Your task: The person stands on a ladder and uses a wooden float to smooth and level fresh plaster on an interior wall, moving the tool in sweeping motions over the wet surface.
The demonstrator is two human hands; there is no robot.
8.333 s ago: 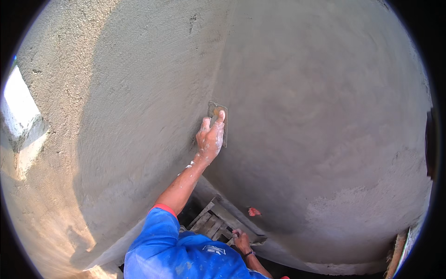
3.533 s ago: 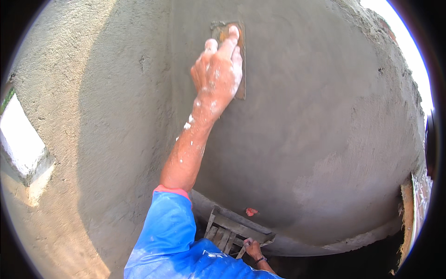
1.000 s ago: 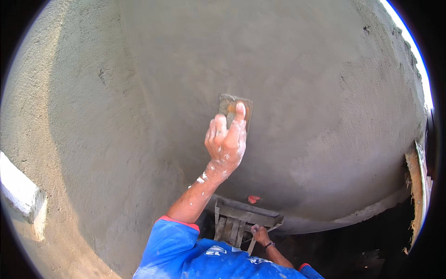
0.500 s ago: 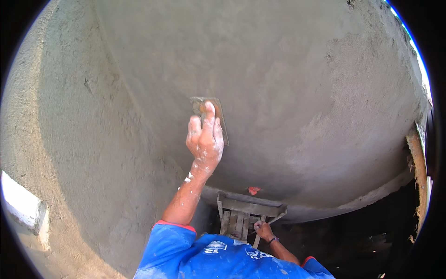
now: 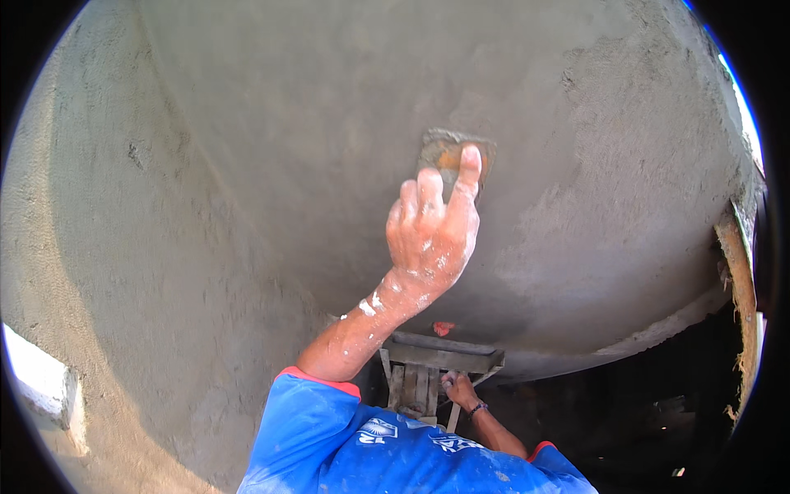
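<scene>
My left hand [image 5: 432, 226] is closed around a plastering trowel [image 5: 448, 148] with a flat, mortar-smeared plate, its index finger stretched along the back. The trowel lies against a wide grey plastered wall [image 5: 329, 123]. White plaster spots cover the hand and wrist. Low down, my right hand [image 5: 461, 389] is closed at a slanting wooden strut [image 5: 453, 417] of a plank frame [image 5: 444, 357]; part of its grip is hidden. A dark bracelet circles that wrist.
On the left, another plastered wall [image 5: 156, 288] meets this one at a corner. A white block [image 5: 37, 375] juts out at the lower left. A rough board [image 5: 736, 280] stands at the right edge. A small red patch [image 5: 443, 328] shows above the frame.
My left hand has swept the trowel right and slightly up across the wall, and the trowel has tilted. My right hand stays by the strut, shifted slightly.
</scene>
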